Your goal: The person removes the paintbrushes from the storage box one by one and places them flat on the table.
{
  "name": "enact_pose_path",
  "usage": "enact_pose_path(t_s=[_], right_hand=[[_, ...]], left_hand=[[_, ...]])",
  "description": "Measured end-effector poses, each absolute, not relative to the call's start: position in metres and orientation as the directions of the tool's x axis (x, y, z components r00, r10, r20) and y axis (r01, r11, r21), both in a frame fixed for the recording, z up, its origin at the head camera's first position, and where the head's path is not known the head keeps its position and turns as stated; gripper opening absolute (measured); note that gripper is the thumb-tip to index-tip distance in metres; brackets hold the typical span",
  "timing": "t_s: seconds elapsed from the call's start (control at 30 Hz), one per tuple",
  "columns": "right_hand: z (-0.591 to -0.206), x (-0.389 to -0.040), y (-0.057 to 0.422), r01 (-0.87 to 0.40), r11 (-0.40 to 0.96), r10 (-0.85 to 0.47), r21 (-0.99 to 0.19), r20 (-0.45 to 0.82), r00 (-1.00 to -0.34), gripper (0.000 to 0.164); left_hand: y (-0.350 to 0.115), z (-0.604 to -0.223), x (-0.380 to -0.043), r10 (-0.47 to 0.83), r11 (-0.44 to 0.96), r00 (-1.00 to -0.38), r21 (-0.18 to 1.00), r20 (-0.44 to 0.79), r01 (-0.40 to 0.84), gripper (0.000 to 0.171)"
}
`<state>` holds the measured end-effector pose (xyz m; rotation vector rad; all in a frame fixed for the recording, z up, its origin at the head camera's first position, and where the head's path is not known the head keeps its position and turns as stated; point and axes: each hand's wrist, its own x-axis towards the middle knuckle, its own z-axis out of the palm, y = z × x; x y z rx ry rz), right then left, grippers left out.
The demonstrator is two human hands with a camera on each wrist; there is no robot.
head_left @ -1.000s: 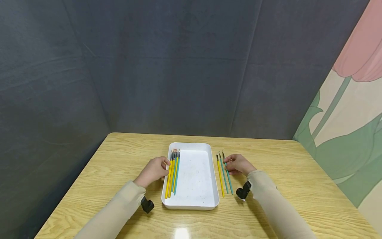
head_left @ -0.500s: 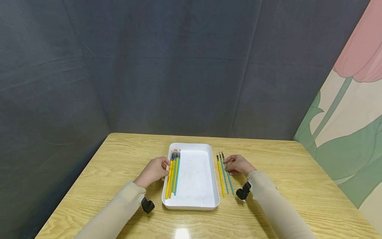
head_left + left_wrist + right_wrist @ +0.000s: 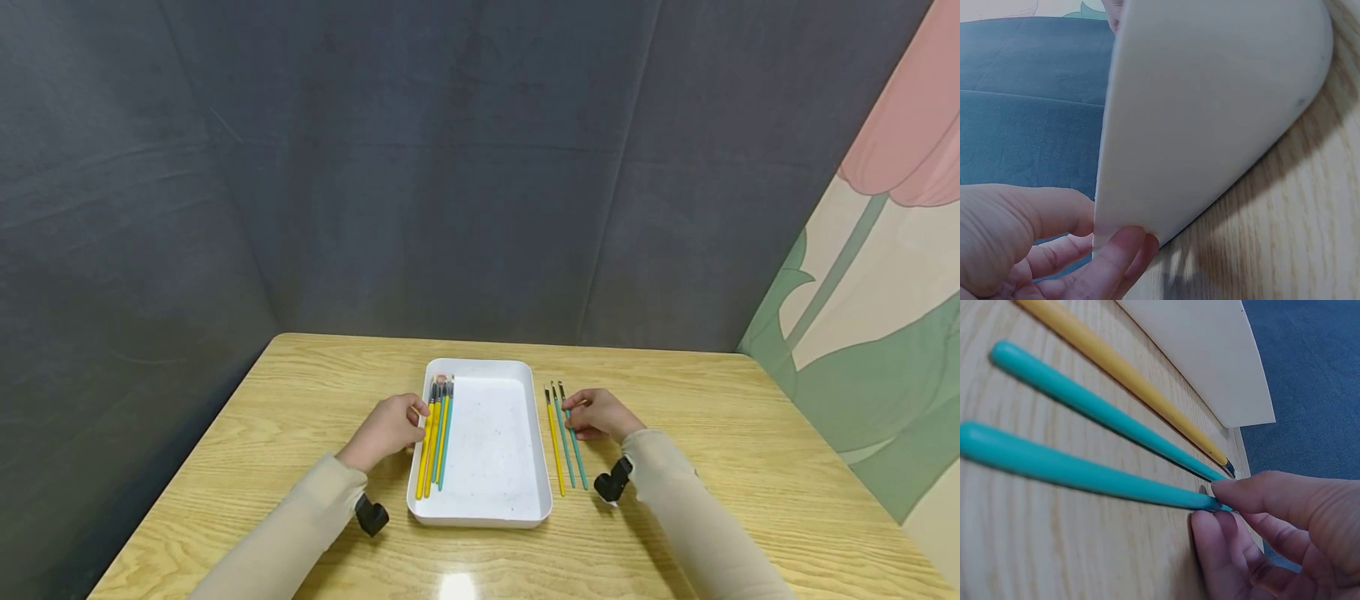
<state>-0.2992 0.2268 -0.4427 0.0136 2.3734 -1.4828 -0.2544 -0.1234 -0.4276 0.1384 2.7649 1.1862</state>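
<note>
While holding the white tray point(image 3: 495, 454) by its left wall in the left grip point(image 3: 385, 427), pinches the outermost teal paintbrush point(image 3: 1085, 472) in the right grip point(image 3: 600, 413), on the counter point(image 3: 337, 367) right of the tray, near the yellow paintbrush point(image 3: 1125, 372).

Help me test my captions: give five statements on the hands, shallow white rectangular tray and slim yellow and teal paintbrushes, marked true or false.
1. The left hand holds the white tray's left edge. True.
2. Every paintbrush lies outside the tray. False: several yellow and teal paintbrushes lie inside, along its left wall.
3. The right hand pinches the rightmost teal paintbrush. True.
4. Two yellow paintbrushes lie right of the tray. False: one yellow paintbrush and two teal ones lie there.
5. A dark cloth curtain hangs beyond the light wooden table. True.
</note>
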Motion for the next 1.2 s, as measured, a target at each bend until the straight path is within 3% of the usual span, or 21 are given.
enact_pose_path(t_s=[0.87,1.2], right_hand=[[-0.445,-0.303,0.238,0.206,0.355,-0.219,-0.912,-0.296,-0.93,0.039],[-0.43,-0.3,0.223,0.189,0.328,-0.216,-0.926,-0.268,-0.939,0.044]], left_hand=[[-0.126,-0.432,-0.258,0.14,0.663,-0.986,0.748,-0.088,0.027,0.025],[-0.127,-0.434,-0.259,0.145,0.668,-0.986,0.743,-0.08,0.038,0.027]])
